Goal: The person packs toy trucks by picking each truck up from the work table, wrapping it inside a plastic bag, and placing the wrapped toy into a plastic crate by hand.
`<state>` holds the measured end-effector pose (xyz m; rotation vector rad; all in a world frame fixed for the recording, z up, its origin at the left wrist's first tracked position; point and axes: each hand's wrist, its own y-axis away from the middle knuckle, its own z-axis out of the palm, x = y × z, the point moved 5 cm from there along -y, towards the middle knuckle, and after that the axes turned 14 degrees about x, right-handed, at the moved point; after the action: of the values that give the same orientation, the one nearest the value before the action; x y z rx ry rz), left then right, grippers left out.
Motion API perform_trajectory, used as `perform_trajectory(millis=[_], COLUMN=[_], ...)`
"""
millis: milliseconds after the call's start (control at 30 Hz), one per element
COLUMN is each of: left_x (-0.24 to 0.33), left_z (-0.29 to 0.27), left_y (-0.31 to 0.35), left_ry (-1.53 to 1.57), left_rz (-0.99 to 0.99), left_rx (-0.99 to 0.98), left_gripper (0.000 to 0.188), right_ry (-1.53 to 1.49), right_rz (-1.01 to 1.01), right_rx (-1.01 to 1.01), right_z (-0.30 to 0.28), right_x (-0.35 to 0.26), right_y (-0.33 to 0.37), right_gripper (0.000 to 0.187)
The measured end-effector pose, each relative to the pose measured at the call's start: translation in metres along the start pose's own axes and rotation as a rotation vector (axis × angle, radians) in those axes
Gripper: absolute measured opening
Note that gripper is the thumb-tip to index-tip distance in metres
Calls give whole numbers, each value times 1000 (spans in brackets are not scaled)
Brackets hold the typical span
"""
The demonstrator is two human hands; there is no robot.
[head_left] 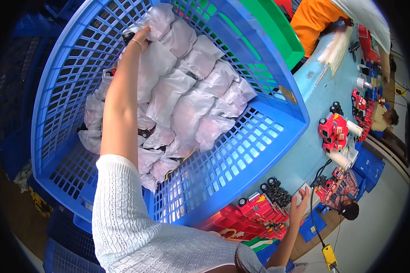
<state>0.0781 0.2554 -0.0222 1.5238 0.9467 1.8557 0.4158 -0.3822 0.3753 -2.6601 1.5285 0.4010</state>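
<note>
My left hand (142, 37) reaches deep into a big blue plastic basket (241, 150), with its fingers closed on a white translucent bag (159, 22) at the far end. A black wheel shows beside that hand. Many similar white bags (187, 107) with reddish contents lie piled in the basket. Out to the right, my right hand (299, 204) is held up over the table side with its fingers apart, holding nothing. Closest to it are red toy trucks (264, 209) with black wheels.
More red toy trucks (333, 132) stand on the light blue table (321, 91) at right. A green crate (278, 32) adjoins the basket's far side. A person in orange trousers (312, 22) works beyond it; others are farther right. A black cable runs to a yellow box (329, 257).
</note>
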Motion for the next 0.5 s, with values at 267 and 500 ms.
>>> perform_trajectory(millis=[267,500], left_x=[-11,27], left_z=[-28,-62], left_y=[-69,-10], left_ry=[-19,249], left_rz=[-155,283], left_rx=[-27,196], left_gripper=[48,34], right_ry=[40,122], right_rz=[40,141], right_rx=[92,333], right_z=[22,73], right_x=[1,19], right_y=[41,122], right_gripper=[52,60])
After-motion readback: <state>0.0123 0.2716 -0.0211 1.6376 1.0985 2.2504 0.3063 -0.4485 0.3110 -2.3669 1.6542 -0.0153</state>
